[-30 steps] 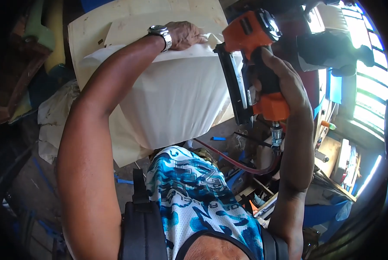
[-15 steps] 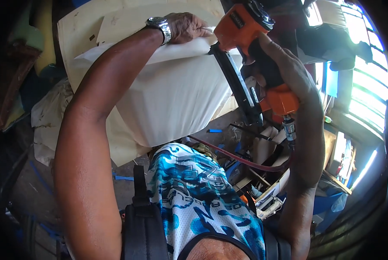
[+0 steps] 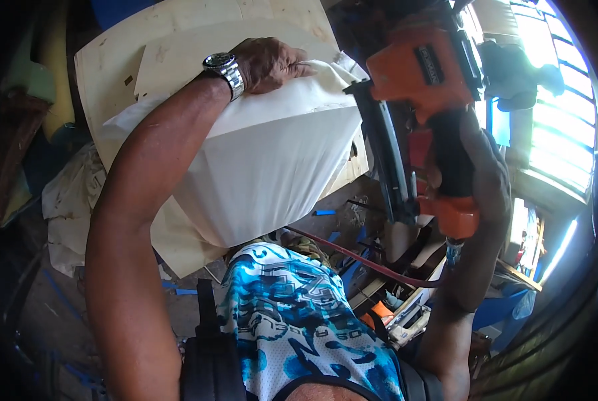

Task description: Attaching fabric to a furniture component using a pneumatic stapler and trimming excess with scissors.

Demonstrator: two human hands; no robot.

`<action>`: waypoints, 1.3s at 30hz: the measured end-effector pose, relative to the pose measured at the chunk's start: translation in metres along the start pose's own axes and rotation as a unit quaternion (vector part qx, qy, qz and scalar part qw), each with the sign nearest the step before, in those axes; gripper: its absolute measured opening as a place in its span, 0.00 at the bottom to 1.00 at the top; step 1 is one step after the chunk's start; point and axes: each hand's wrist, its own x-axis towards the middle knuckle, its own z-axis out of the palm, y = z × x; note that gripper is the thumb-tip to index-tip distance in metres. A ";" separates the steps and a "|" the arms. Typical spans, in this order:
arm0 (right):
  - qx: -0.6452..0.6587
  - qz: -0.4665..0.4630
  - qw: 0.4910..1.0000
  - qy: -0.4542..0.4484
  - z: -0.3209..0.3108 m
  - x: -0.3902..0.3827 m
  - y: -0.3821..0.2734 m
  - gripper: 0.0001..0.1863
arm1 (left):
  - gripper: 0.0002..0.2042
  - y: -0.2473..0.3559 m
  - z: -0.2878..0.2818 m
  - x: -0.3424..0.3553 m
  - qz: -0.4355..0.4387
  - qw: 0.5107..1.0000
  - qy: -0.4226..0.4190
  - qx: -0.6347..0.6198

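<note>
White fabric (image 3: 265,177) is drawn over a padded piece, with its edge folded onto a pale plywood board (image 3: 198,27). The fingers of my left hand (image 3: 269,63), below a metal wristwatch (image 3: 226,70), are curled closed on the folded fabric edge. In my right hand (image 3: 487,170) is an orange and black pneumatic staple gun (image 3: 406,70), gripped around its dark handle. The gun's nose is just right of the fabric's right corner; whether it touches the fabric I cannot tell.
A dark red air hose (image 3: 359,257) runs below the gun across the front. An open box of tools (image 3: 406,307) stands at lower right. Blue scraps (image 3: 324,212) lie on the floor. Crumpled pale cloth (image 3: 71,200) hangs at the left; a bright barred window (image 3: 556,107) is at right.
The staple gun has moved right and slightly down, away from the fabric edge. My left hand has shifted a little left and down, still closed on the fabric.
</note>
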 end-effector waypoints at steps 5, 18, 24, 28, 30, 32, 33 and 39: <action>-0.005 0.027 0.998 -0.058 0.018 0.021 0.014 0.35 | 0.17 0.003 0.003 0.001 -0.001 1.000 -0.024 -0.003; -0.092 0.040 0.989 -0.105 0.031 0.034 0.008 0.39 | 0.15 0.009 -0.009 0.001 -0.023 0.997 -0.051 -0.060; -0.084 0.049 0.992 -0.086 0.043 0.028 0.004 0.39 | 0.10 0.010 -0.002 0.002 0.000 0.999 -0.024 -0.042; -0.084 0.045 0.991 -0.096 0.043 0.033 0.004 0.39 | 0.09 -0.008 0.017 0.014 0.045 0.995 0.003 -0.092; -0.089 0.048 0.989 -0.105 0.043 0.034 0.004 0.38 | 0.09 -0.010 0.020 0.018 0.056 0.993 0.006 -0.108; -0.083 0.049 0.991 -0.098 0.046 0.031 0.000 0.37 | 0.12 -0.012 0.021 0.022 0.072 0.992 -0.022 -0.097; -0.083 0.050 0.991 -0.097 0.049 0.030 -0.001 0.37 | 0.12 -0.012 0.021 0.024 0.073 0.992 -0.022 -0.097; -0.072 0.050 0.992 -0.088 0.058 0.028 -0.003 0.37 | 0.11 -0.018 0.013 0.026 0.079 0.995 -0.052 0.014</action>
